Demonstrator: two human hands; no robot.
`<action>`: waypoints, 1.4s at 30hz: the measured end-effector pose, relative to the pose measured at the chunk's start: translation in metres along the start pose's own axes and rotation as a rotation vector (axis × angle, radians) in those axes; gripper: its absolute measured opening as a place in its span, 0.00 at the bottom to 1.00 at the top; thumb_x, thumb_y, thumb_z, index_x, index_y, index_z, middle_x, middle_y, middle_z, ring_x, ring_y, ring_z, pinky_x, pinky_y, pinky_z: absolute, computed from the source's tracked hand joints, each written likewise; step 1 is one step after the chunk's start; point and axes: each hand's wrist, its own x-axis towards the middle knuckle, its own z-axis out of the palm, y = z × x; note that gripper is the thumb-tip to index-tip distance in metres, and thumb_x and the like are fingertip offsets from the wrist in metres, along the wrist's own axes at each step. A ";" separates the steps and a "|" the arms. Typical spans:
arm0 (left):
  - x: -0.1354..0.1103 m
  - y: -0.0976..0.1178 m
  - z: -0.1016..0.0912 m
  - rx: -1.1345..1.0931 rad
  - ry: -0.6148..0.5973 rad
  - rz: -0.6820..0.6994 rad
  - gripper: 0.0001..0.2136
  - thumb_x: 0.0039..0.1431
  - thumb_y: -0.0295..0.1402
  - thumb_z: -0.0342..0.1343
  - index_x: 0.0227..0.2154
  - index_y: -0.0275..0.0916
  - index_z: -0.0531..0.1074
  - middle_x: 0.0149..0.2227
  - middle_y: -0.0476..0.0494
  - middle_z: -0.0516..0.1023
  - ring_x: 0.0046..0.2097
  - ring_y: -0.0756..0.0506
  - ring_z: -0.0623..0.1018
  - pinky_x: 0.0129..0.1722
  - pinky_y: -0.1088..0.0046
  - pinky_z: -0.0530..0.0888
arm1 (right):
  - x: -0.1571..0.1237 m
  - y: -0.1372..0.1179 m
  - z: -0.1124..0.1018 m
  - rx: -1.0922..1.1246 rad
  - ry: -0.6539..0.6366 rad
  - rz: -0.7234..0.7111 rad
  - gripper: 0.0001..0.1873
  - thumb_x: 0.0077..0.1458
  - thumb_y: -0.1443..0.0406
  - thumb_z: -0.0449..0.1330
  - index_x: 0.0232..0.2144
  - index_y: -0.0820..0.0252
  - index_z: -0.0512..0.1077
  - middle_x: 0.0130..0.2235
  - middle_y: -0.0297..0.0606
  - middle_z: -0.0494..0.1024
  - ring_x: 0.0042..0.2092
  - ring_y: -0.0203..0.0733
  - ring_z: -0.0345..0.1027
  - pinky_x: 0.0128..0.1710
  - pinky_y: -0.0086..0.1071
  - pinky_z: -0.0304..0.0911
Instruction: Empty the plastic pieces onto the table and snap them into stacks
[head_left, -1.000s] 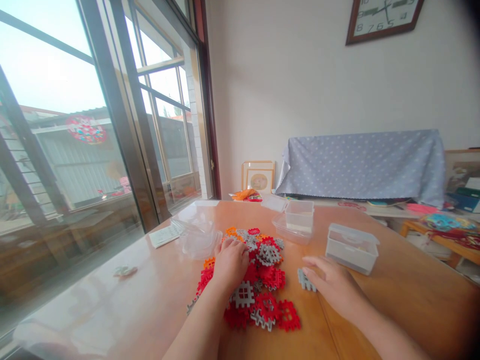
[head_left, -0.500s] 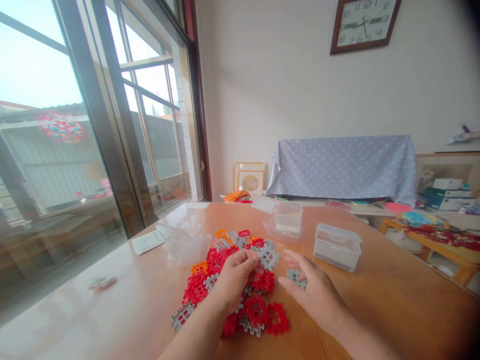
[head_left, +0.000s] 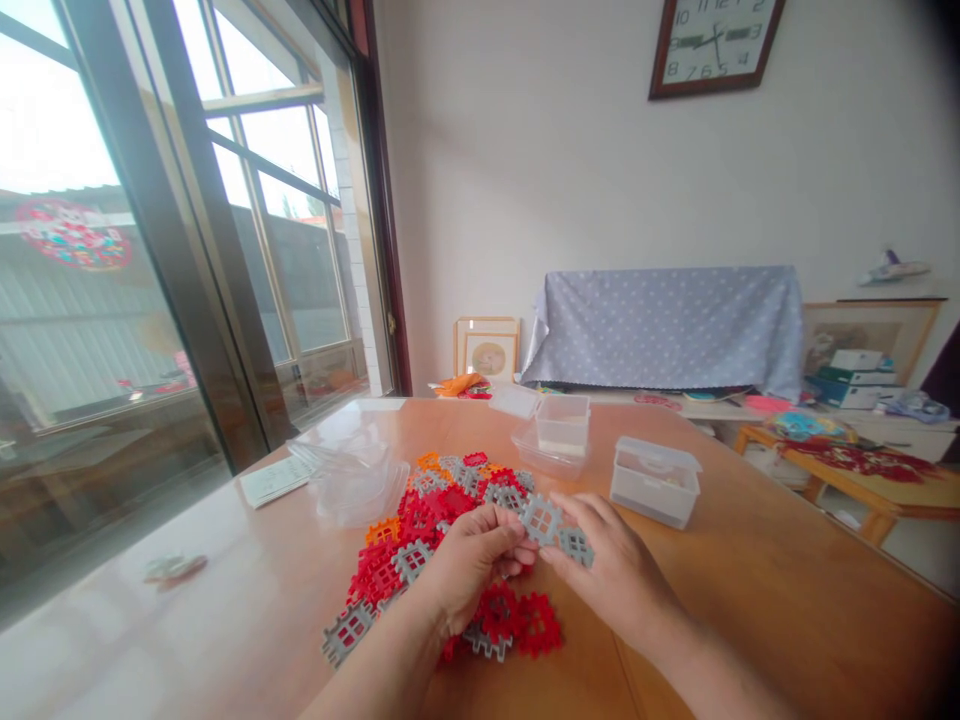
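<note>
By a jagged heap of mostly red and grey pieces (head_left: pixel 424 512), the left hand (head_left: pixel 472 556) pinches one edge of a grey toothed square (head_left: pixel 541 519) with window-like holes. The right hand (head_left: pixel 613 562), half open, is at its opposite edge; I cannot tell if it grips.

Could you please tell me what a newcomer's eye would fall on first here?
Probably the heap of red, gray and orange pieces, bright on the wooden table. At its right side, the left hand holds a gray lattice piece, with the right hand close beside it. On the wall, the framed clock stands out.
</note>
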 end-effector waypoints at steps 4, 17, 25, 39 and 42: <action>0.000 -0.002 -0.001 0.014 -0.019 -0.005 0.14 0.50 0.38 0.70 0.33 0.36 0.74 0.32 0.39 0.82 0.32 0.49 0.80 0.33 0.76 0.71 | 0.000 0.002 -0.003 0.002 -0.042 -0.004 0.29 0.56 0.60 0.64 0.60 0.47 0.65 0.54 0.43 0.75 0.52 0.53 0.72 0.53 0.46 0.70; -0.001 0.009 -0.007 0.110 0.050 0.094 0.16 0.53 0.42 0.68 0.36 0.37 0.74 0.37 0.42 0.81 0.36 0.48 0.79 0.39 0.73 0.73 | 0.004 0.054 -0.024 0.012 -0.269 0.172 0.24 0.52 0.60 0.64 0.52 0.53 0.75 0.51 0.42 0.78 0.53 0.52 0.71 0.56 0.44 0.65; 0.002 0.012 -0.017 0.173 0.117 0.132 0.16 0.53 0.45 0.67 0.35 0.38 0.73 0.37 0.43 0.82 0.36 0.47 0.80 0.39 0.74 0.72 | 0.001 0.068 -0.018 0.028 -0.371 0.167 0.22 0.52 0.61 0.64 0.51 0.52 0.77 0.48 0.40 0.78 0.50 0.50 0.72 0.54 0.43 0.65; 0.007 0.018 -0.027 0.249 0.216 0.230 0.16 0.53 0.45 0.65 0.33 0.37 0.73 0.33 0.45 0.79 0.34 0.49 0.77 0.36 0.74 0.71 | -0.003 0.075 -0.015 0.026 -0.336 0.199 0.28 0.54 0.61 0.62 0.57 0.55 0.73 0.55 0.44 0.76 0.57 0.54 0.69 0.59 0.48 0.62; 0.015 0.017 -0.040 0.384 0.325 0.378 0.13 0.55 0.43 0.63 0.33 0.38 0.73 0.29 0.49 0.76 0.31 0.49 0.74 0.34 0.75 0.68 | -0.002 0.071 -0.013 0.019 -0.265 0.182 0.24 0.57 0.60 0.59 0.56 0.55 0.73 0.54 0.44 0.78 0.55 0.53 0.69 0.57 0.48 0.63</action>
